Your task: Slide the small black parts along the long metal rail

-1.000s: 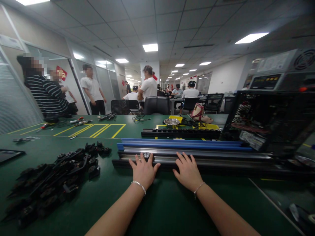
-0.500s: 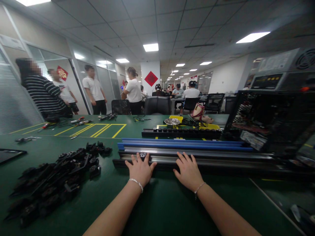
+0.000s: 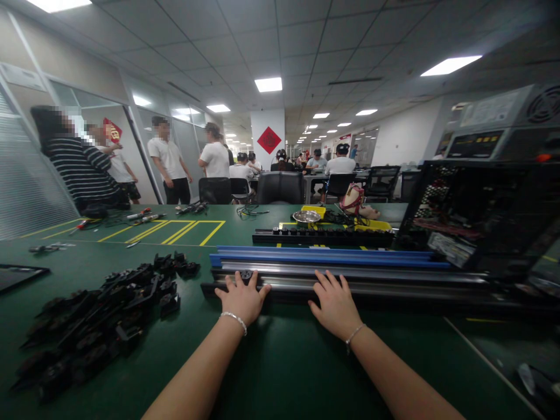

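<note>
Long metal rails lie side by side across the green table point(image 3: 280, 361): a blue rail point(image 3: 328, 255) at the back, with a dark, shiny rail point(image 3: 394, 288) nearest me. My left hand point(image 3: 240, 299) is spread over the left end of the near rail, its fingertips by a small round black part point(image 3: 245, 275) that sits in the rail's channel. Its fingers partly cover that part. Further right, my right hand point(image 3: 335, 304) lies with fingers spread on the same near rail. Neither hand grips anything.
To the left is a heap of black parts point(image 3: 100, 309). Behind the rails lie a black strip of small parts point(image 3: 324, 235), a metal bowl point(image 3: 306, 217) and a yellow tray point(image 3: 371, 226). An open computer case point(image 3: 476, 216) stands at right. Several people are beyond the table.
My left hand has slid left along the rail, and the small round part has shifted left with it. My right hand stays put. In the background, a person in white has moved left.
</note>
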